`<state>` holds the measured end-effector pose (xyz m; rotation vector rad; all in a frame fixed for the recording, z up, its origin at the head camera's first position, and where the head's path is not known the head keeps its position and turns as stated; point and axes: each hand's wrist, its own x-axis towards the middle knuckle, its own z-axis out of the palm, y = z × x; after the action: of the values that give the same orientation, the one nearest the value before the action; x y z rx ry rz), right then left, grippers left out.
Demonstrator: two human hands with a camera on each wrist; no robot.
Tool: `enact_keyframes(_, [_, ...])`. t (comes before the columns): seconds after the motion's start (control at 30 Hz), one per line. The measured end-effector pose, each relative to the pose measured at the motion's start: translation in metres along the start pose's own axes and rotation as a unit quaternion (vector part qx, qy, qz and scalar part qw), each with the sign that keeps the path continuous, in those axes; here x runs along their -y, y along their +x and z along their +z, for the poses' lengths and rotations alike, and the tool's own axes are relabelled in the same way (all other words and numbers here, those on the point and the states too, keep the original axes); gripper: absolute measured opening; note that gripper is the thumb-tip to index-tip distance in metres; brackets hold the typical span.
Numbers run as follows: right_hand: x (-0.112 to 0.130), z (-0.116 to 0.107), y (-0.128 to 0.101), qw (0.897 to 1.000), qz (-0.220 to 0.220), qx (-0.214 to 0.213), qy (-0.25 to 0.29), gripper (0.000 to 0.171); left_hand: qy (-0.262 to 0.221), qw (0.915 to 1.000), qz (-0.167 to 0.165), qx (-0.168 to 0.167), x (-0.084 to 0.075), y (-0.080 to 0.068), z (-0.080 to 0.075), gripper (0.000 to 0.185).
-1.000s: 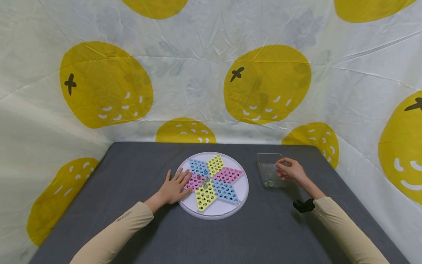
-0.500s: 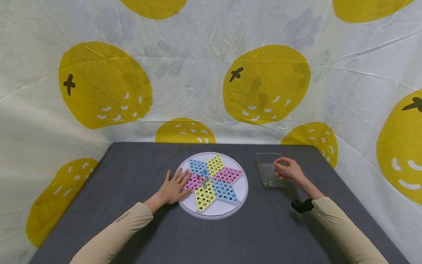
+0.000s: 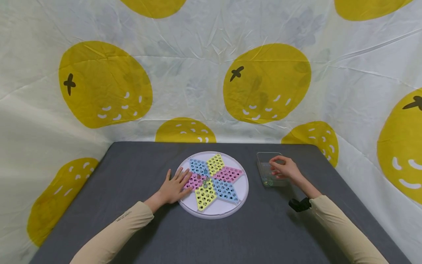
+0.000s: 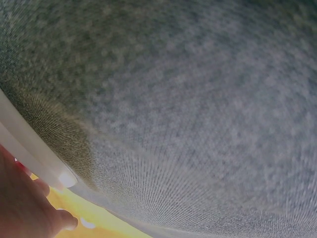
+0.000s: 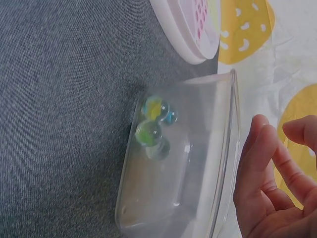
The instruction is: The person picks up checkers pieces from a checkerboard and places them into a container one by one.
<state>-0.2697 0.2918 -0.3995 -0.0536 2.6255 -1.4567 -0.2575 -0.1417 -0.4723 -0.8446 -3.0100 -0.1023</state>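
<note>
Marbles wait in the clear box

My left hand [image 3: 172, 188] lies flat on the round board [image 3: 238, 190]; my right hand [image 3: 286, 169], fingers loosely curled, holds nothing above the box [image 5: 163, 208] at right. Marbles [image 5: 154, 126] could slip and roll.

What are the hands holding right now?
Nothing. The left hand rests flat on the round board's edge. The right hand hangs over the clear box of marbles, fingers loose.

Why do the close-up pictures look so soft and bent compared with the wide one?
Head view: even light, sharp, backdrop curved by a wide lens. Left wrist view: grey table cloth fills the frame, blurred and bulging. Right wrist view: clear container shows small glints, marbles soft, right hand near.
</note>
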Motion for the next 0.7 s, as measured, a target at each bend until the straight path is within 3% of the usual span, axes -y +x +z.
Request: enact_keyframes(0.7, [0.014,0.023,0.006,0.999,-0.021,0.026,0.005,0.042,-0.003,1.0,0.001,0.006,-0.001,-0.001,-0.003,0.064])
